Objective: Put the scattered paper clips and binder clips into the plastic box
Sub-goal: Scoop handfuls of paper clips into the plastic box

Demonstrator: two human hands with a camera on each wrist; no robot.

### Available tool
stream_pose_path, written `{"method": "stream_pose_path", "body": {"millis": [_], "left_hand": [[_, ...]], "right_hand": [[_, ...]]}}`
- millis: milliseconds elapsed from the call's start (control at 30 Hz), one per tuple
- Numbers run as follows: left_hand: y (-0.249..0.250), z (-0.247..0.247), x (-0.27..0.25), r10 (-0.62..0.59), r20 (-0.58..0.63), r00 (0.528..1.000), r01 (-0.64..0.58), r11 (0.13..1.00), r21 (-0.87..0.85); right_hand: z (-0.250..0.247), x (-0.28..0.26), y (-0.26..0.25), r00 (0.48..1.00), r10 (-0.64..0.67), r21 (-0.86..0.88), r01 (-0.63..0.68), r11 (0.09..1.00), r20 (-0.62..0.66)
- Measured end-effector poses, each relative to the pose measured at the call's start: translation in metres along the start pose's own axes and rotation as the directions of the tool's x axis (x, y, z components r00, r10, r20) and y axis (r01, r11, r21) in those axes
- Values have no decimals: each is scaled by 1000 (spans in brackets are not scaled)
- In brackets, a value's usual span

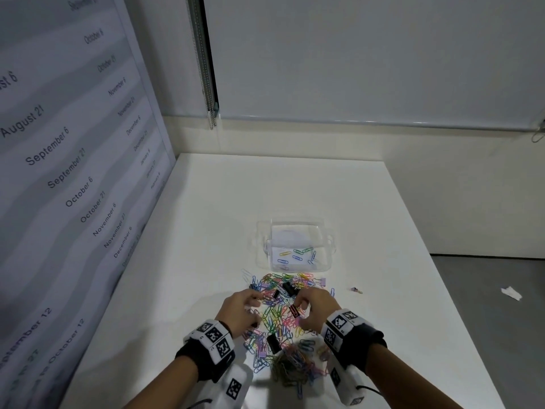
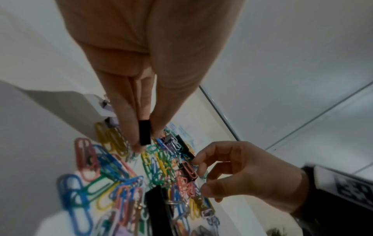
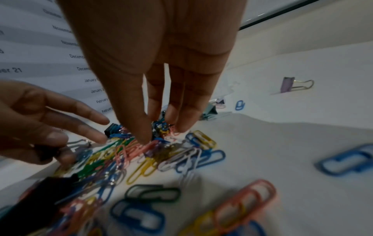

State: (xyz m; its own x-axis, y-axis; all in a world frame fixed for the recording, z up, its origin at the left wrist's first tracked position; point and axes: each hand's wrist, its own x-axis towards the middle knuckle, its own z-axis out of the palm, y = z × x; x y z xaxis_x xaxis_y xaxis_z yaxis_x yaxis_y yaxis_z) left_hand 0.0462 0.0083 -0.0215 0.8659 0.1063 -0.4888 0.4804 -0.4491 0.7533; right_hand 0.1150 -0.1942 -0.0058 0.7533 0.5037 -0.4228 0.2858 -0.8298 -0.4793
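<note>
A white worktop (image 1: 368, 202) carries a heap of coloured paper clips (image 1: 277, 320) close to its near edge, with several black binder clips (image 1: 272, 343) mixed into the heap. Just beyond the heap, toward the far edge, stands the clear plastic box (image 1: 296, 246), lid off — a few paper clips already lie on its floor.

The left hand (image 1: 240, 309) is down at the heap's left side; its thumb and fingers pinch a small black binder clip (image 2: 145, 135) (seen clearly from the left wrist), the fingertips touching the clips below. The right hand (image 1: 314, 308) is at the heap's right side, fingers pointing down and drawn together over a tangle of blue and pink paper clips; its grip looks closed on them, though blur hides just which ones it has.

A lilac binder clip (image 1: 321, 281) lies at the heap's far right corner, and another small clip (image 1: 356, 289) sits apart toward the worktop's right edge. A calendar panel (image 1: 73, 172) stands along the left edge.
</note>
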Motion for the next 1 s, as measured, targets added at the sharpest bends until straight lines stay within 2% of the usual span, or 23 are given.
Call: {"method": "stream_pose_path", "body": {"millis": [167,267,367,500,667,767,900,1000], "left_hand": [[-2,1,-5,106,-19,994,-96,953,288],[-7,4,-6,103,-37,994,-83,929,361],[-6,10,-8,120,-80,990,-80,916,393],[6,21,-9,184,-28,983,-154,886,437],[18,39,-4,146,38,989,-145,848,510],[22,46,0,131,57,990,-141,829,541],[23,48,2,136,73,988,-154,844,513],[23,47,-1,153,81,985,-173,865,472]], "right_hand": [[4,-3,10,997,52,-36,-50,998,61],[6,-7,20,997,44,-37,-42,998,55],[8,-13,27,999,41,26,-41,999,10],[9,-16,32,997,54,28,-52,998,-58],[16,-13,29,995,95,-41,-95,995,3],[22,-11,23,999,39,-12,-39,999,6],[23,-9,18,1000,-1,60,-1,998,23],[20,-8,15,998,-19,29,17,999,60]]}}
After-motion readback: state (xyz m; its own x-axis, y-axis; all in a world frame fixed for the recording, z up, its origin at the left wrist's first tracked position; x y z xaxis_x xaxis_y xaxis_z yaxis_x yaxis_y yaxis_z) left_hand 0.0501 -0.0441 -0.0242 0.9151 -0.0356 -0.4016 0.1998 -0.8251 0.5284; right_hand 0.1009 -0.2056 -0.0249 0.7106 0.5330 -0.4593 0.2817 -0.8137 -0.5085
